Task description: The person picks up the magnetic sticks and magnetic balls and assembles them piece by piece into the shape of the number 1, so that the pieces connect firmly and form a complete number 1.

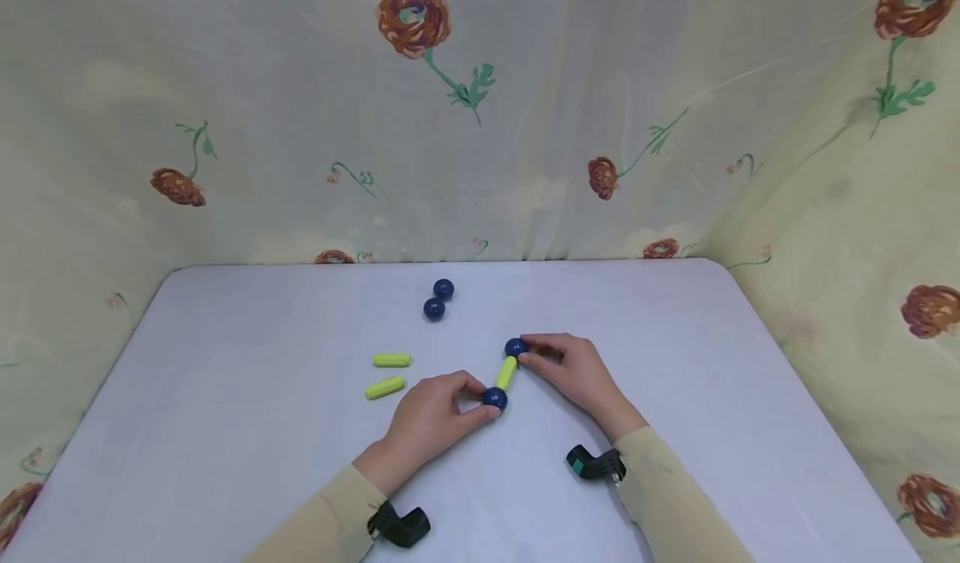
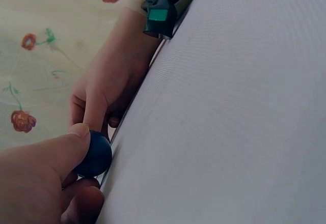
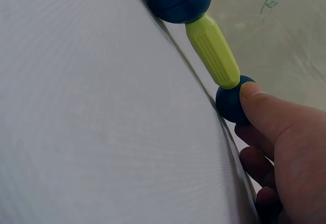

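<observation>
A yellow-green rod (image 1: pixel 506 374) links two dark blue balls, one at each end. My left hand (image 1: pixel 429 417) pinches the nearer ball (image 1: pixel 495 398) between thumb and fingers. On the farther ball (image 1: pixel 515 347), my right hand (image 1: pixel 573 373) has its thumb and fingertips in a pinch. The right wrist view shows the rod (image 3: pixel 213 51) touching both balls, with my thumb on the lower ball (image 3: pixel 232 104). In the left wrist view the held ball (image 2: pixel 97 155) hides the rod.
Two more yellow-green rods, one behind (image 1: pixel 392 359) and one in front (image 1: pixel 385 388), lie left of my left hand. Farther back, two blue balls (image 1: pixel 434 309) sit close together on the white table (image 1: pixel 247 396). Flowered cloth (image 1: pixel 300 87) hangs behind and at the sides.
</observation>
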### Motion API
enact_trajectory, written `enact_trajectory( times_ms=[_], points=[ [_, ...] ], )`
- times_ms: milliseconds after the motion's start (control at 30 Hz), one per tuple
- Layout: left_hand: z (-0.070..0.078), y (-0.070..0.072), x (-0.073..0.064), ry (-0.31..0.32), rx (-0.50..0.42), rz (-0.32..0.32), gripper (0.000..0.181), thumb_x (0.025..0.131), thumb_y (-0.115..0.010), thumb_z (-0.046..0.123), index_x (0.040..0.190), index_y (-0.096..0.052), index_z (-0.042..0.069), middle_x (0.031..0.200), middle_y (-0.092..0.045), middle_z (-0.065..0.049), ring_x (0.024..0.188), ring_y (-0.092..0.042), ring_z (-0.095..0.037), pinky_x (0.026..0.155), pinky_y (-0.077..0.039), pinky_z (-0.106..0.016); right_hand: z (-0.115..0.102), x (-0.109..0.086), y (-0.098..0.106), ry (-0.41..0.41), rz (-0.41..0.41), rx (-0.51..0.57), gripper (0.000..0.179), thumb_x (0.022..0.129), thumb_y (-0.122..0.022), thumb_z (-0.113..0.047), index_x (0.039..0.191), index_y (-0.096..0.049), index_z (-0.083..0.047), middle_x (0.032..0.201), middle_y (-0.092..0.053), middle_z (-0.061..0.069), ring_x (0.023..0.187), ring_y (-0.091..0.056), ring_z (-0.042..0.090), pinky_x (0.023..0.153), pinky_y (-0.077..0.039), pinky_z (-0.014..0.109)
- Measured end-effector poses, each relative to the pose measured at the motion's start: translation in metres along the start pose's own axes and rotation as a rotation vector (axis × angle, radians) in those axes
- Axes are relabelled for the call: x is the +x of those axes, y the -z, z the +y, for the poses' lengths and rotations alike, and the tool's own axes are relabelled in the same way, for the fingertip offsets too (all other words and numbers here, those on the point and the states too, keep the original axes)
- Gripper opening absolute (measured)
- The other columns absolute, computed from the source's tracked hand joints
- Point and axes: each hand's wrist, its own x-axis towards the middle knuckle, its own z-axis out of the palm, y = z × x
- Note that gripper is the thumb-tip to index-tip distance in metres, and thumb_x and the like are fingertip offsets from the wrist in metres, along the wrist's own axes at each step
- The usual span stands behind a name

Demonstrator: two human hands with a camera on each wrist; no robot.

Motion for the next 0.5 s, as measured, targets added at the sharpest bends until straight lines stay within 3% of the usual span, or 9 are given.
enact_trajectory(
  times_ms=[200, 367, 500],
  points=[
    [0.001, 0.007, -0.002, 0.002, -0.026, -0.023, 0.037, 0.085, -0.072, 0.055, 0.110, -0.070, 0.028, 0.101, -0.067, 0.015, 0.062, -0.054, -0.003, 0.059, -0.046, -0.025, 0.000, -0.001, 0.001, 0.003, 0.009, 0.010, 0.037, 0.090, -0.070, -0.046, 0.121, -0.072, -0.024, 0.117, -0.070, -0.004, 0.113, -0.062, 0.020, 0.094, -0.048, 0.044],
    [0.002, 0.023, -0.012, 0.030, -0.055, -0.044, 0.036, 0.086, -0.073, 0.050, 0.112, -0.070, 0.025, 0.100, -0.067, 0.015, 0.062, -0.055, -0.005, 0.059, -0.047, -0.026, 0.002, -0.001, 0.000, -0.007, 0.007, 0.015, 0.037, 0.089, -0.071, -0.046, 0.120, -0.073, -0.025, 0.116, -0.070, -0.005, 0.112, -0.063, 0.019, 0.093, -0.049, 0.043],
    [-0.003, 0.038, -0.025, 0.043, -0.067, 0.002, 0.030, 0.086, -0.076, 0.046, 0.108, -0.071, 0.026, 0.095, -0.066, 0.019, 0.058, -0.052, -0.007, 0.056, -0.046, -0.027, 0.003, -0.001, 0.000, -0.003, 0.006, 0.003, 0.039, 0.089, -0.070, -0.048, 0.120, -0.072, -0.025, 0.116, -0.070, -0.005, 0.111, -0.063, 0.018, 0.093, -0.049, 0.042]
  ],
)
